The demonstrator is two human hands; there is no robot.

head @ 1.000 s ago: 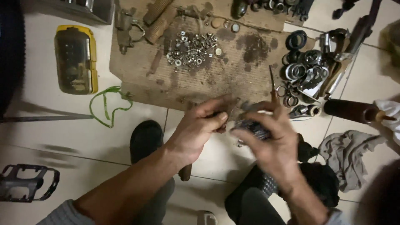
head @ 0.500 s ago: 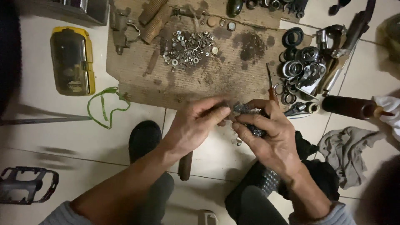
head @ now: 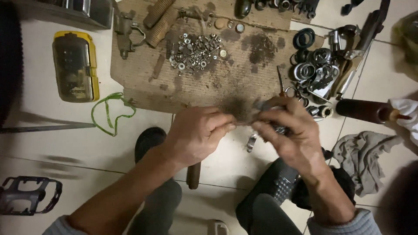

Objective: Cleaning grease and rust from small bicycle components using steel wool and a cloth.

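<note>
Metal part (head: 274, 126), small, stiff, prob greasy: right hand (head: 291, 135) fingers clamp it; left hand (head: 198, 132) pinches its end near cardboard (head: 143, 93) edge.

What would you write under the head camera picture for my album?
Both hands, left hand and right hand, grip a small metal part above a stained cardboard sheet strewn with nuts.

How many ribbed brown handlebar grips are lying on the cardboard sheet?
2. Both ribbed grips lie side by side at the top left of the cardboard sheet: one reaches the picture's top edge, the other just right of it. Others may be hidden beyond the frame.
</note>
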